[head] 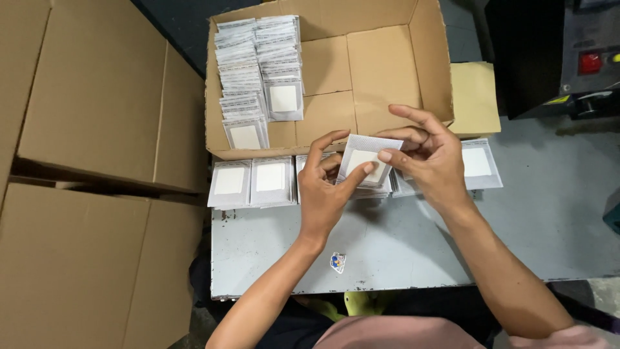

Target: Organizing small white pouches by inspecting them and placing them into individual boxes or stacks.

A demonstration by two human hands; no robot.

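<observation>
Small square grey-bordered packet with white centre (pixel 365 163) pinched between left hand (pixel 326 194) and right hand (pixel 434 158), both grips grasping it, above grey metal desk (pixel 413 239), just before open brown cardboard box (pixel 381 71).

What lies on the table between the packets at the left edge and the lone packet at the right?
In the head view, both hands, left and right, holding a packet over more packets.

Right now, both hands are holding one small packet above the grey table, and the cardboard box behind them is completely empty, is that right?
Not quite: the cardboard box is not empty. The head view shows two rows of packets stacked in its left side. The rest holds: the left hand and right hand hold one small packet above the grey table.
</observation>
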